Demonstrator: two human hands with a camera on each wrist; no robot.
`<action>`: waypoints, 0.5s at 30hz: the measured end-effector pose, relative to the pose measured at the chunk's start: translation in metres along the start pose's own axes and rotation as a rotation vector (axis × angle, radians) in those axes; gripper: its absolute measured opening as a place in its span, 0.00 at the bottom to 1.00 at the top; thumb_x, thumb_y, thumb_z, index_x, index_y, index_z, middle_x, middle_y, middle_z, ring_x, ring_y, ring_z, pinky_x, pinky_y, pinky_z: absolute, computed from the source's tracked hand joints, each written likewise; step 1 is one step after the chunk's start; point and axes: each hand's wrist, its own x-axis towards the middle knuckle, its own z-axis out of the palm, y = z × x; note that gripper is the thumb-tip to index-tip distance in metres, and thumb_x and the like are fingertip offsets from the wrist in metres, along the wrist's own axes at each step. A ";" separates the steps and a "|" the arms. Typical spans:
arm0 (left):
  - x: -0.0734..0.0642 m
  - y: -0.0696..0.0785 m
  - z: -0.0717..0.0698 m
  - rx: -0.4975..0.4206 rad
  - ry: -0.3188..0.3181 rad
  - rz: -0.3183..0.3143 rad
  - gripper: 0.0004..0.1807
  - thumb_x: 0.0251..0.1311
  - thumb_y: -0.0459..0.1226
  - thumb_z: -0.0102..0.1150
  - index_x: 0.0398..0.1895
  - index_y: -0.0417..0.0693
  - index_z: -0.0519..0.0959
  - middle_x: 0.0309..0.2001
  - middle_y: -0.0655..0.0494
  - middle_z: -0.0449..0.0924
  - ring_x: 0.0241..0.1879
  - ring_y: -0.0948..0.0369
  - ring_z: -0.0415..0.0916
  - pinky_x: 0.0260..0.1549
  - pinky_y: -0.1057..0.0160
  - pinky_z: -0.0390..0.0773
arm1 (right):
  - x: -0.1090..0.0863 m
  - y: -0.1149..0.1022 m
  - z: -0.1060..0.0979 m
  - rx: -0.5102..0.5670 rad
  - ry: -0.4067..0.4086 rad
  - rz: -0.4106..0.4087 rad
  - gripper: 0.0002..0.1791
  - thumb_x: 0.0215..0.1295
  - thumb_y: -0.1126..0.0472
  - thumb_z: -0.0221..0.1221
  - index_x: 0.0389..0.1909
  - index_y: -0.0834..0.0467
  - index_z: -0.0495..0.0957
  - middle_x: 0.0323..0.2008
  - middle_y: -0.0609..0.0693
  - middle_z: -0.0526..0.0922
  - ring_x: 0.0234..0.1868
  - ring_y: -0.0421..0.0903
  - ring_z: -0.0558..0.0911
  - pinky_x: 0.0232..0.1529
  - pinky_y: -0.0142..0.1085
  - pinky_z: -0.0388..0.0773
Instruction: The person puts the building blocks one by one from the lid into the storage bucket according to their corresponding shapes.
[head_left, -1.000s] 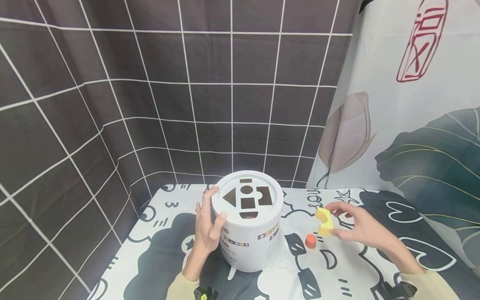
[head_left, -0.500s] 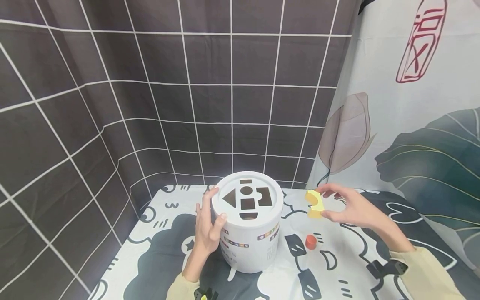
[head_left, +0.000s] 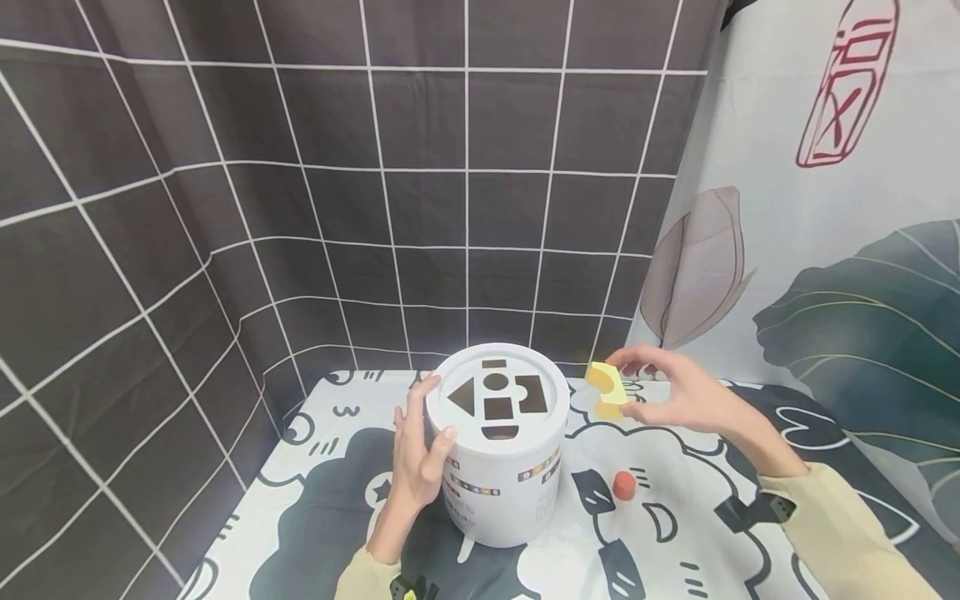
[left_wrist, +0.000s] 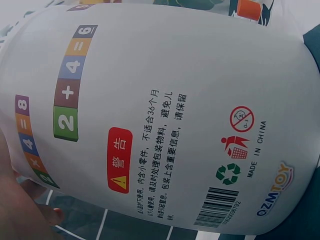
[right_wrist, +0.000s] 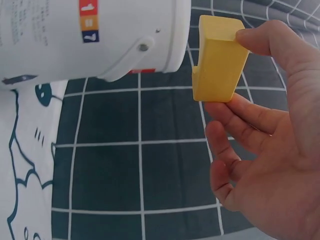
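A white toy bucket point(head_left: 498, 508) stands upright on the table, its round lid point(head_left: 536, 427) cut with holes: a triangle, a circle, a square, an arch shape and others. My left hand point(head_left: 415, 467) rests against the bucket's left side, index fingertip at the lid's rim and thumb on the front wall. Right of the bucket, my right hand point(head_left: 693, 400) pinches a yellow arch block point(head_left: 617, 387) between thumb and fingers. The right wrist view shows this block point(right_wrist: 220, 65) just off the rim, the thumb on one end and fingertips under the other.
A small red cylinder block point(head_left: 624, 486) stands on the patterned tablecloth point(head_left: 682, 533) right of the bucket. Behind the table hangs a dark grid curtain point(head_left: 420, 208), with a pale leaf-print curtain point(head_left: 705, 258) at the right. The bucket's handle point(right_wrist: 127, 60) hangs along its side.
My right hand has carried the yellow arch block up and left, closer to the bucket's lid. The left hand, bucket and red cylinder block have stayed put.
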 end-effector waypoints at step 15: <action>0.000 0.000 -0.001 0.007 0.000 -0.001 0.37 0.50 0.46 0.47 0.66 0.39 0.67 0.66 0.40 0.71 0.69 0.37 0.60 0.61 0.22 0.38 | 0.039 -0.019 0.014 0.092 -0.072 -0.027 0.27 0.51 0.63 0.70 0.55 0.53 0.78 0.47 0.39 0.81 0.48 0.41 0.78 0.50 0.41 0.75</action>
